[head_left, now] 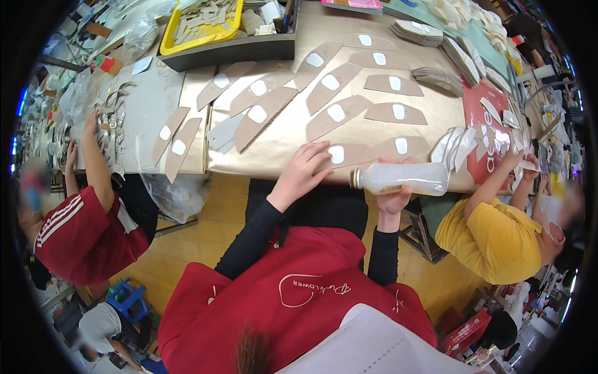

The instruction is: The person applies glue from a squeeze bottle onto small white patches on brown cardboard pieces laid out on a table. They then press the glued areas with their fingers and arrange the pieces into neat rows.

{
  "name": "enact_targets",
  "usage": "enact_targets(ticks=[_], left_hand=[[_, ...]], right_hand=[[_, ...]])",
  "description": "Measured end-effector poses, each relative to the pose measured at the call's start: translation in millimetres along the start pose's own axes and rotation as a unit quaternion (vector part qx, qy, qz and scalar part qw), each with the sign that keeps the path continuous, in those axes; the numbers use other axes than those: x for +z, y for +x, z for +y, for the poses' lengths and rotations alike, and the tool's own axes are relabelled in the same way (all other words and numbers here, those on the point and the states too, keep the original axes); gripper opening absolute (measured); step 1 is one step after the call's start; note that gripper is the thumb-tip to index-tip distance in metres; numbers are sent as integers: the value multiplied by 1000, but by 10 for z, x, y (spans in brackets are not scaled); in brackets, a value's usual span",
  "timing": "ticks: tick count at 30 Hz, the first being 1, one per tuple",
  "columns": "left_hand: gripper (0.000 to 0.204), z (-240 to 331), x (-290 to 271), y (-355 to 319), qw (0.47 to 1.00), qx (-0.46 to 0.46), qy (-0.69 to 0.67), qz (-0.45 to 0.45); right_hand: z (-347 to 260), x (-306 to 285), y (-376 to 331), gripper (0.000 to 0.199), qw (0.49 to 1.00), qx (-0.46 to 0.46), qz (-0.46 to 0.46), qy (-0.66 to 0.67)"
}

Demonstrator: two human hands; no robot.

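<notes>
My right hand (395, 198) grips a translucent bottle (414, 179) with whitish contents. The bottle lies on its side in the grip, its dark-ringed neck toward the left. My left hand (300, 172) has its fingers stretched out, the tips at the edge of a tan cut piece (358, 153) with a white oval patch (336, 154). This piece lies at the table's near edge, just beyond the bottle's neck. Beside it on the right is another tan piece with a white patch (401, 146). Several similar pieces (336, 113) are spread farther back.
A yellow tray (167, 45) of small offcuts sits in a dark box (230, 52) at the back left. Stacked pieces (437, 80) and white-edged ones (453, 144) lie on the right. Co-workers in red (93, 234) and yellow (492, 240) sit on either side.
</notes>
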State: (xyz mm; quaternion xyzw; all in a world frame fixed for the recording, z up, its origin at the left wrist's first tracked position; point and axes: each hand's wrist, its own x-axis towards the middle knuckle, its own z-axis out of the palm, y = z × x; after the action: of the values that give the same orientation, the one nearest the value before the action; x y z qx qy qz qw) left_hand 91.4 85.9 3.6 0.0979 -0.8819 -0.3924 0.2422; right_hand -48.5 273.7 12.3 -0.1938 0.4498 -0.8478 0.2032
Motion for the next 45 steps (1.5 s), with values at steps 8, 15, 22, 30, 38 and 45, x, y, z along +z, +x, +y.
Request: enact_targets(ticks=[8, 15, 22, 30, 38, 45], left_hand=[[48, -274, -247, 90, 972, -96, -199, -77], [29, -307, -222, 52, 965, -171, -183, -79], [14, -303, -185, 47, 955, -186, -221, -66], [14, -302, -179, 30, 954, -188, -226, -54], [14, -350, -146, -1, 964, -166, -200, -50], [14, -352, -124, 16, 968, -151, -194, -40]], right_hand=[[82, 274, 264, 40, 983, 43, 16, -176], [252, 484, 345, 28, 917, -64, -110, -377], [269, 509, 450, 30, 893, -88, -145, -417], [301, 445, 429, 34, 875, -73, -128, -461], [221, 350, 441, 34, 870, -49, -195, -451], [298, 400, 376, 30, 885, -68, -205, -413]])
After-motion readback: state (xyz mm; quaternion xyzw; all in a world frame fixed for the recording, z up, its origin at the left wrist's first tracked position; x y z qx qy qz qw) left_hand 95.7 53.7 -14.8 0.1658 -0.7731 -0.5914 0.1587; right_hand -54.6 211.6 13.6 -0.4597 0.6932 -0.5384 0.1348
